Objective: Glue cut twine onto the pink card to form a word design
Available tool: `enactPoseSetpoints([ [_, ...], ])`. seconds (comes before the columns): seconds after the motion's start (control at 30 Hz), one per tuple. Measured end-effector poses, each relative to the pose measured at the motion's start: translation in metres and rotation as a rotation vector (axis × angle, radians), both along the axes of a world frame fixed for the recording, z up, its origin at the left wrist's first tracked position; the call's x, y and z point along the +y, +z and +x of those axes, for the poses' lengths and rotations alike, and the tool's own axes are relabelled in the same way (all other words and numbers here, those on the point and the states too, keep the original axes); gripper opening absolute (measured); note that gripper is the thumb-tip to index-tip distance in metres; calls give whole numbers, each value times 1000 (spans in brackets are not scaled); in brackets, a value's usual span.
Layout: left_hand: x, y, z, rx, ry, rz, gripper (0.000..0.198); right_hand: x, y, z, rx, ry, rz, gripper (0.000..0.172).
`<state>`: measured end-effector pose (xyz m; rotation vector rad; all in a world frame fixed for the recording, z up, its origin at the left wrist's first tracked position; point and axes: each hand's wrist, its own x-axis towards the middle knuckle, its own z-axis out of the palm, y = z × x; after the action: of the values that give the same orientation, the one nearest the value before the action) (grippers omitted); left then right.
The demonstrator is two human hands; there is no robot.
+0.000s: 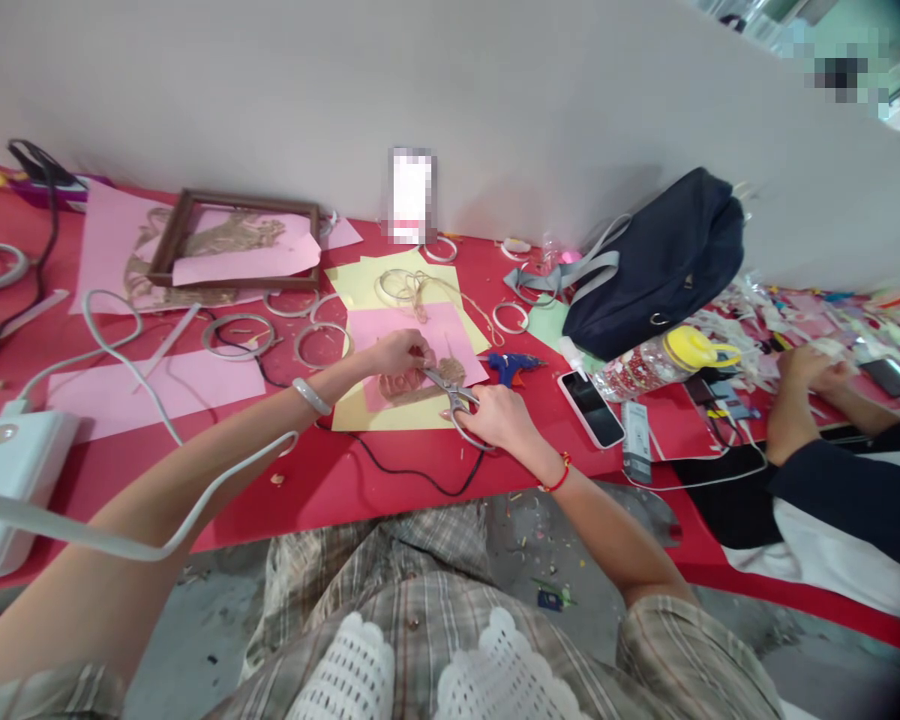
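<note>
My right hand (499,417) is closed round the handles of metal scissors (450,392), whose blades point left toward a brown twine piece (405,386). My left hand (399,353) pinches that twine piece and holds it down on a pink paper sheet (450,340). The pink sheet lies on yellow paper (360,410) on the red table (330,480). A silver bangle is on my left wrist, a red string on my right.
A blue glue gun (511,366), a phone (591,408), a bottle with a yellow cap (664,362) and a dark bag (660,265) lie to the right. Several rings (321,343) and a wooden frame (236,240) lie left. Another person's arm (802,400) rests at right. A white box (7,490) and cables sit at left.
</note>
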<state>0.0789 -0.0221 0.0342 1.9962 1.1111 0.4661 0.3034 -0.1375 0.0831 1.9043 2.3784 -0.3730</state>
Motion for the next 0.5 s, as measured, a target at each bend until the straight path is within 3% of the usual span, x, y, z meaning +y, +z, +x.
enactPoseSetpoints([
  [0.5,-1,1,2,-98,16,-91,18,1,-2,-3,-56,5,0,53],
])
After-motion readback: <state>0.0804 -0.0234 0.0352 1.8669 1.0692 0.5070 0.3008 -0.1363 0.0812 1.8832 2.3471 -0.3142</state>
